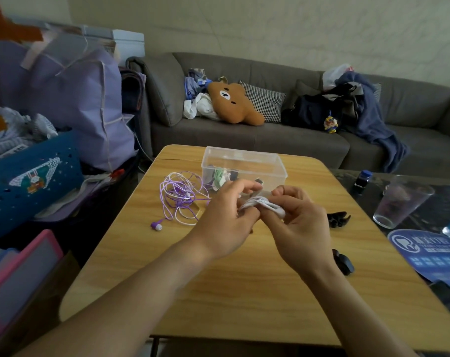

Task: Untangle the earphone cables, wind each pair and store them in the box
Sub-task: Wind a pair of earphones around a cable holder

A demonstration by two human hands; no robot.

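We've got the white earphone bundle (261,206) pinched between both grips above the counter (244,279), its long axis running left-right, dipping slightly to the right. Left hand (225,222) curls round the left end, right hand (300,222) pinches the right end, where a loop sticks out. The box (244,166) sits just beyond the bundle, straight ahead, about equally near both hands. The purple earphones (181,197) lie loose and tangled left of the box, one bud (156,225) nearest us. Fingers hide most of the bundle, so it's probably wound but we can't confirm. Box contents are murky through the plastic.
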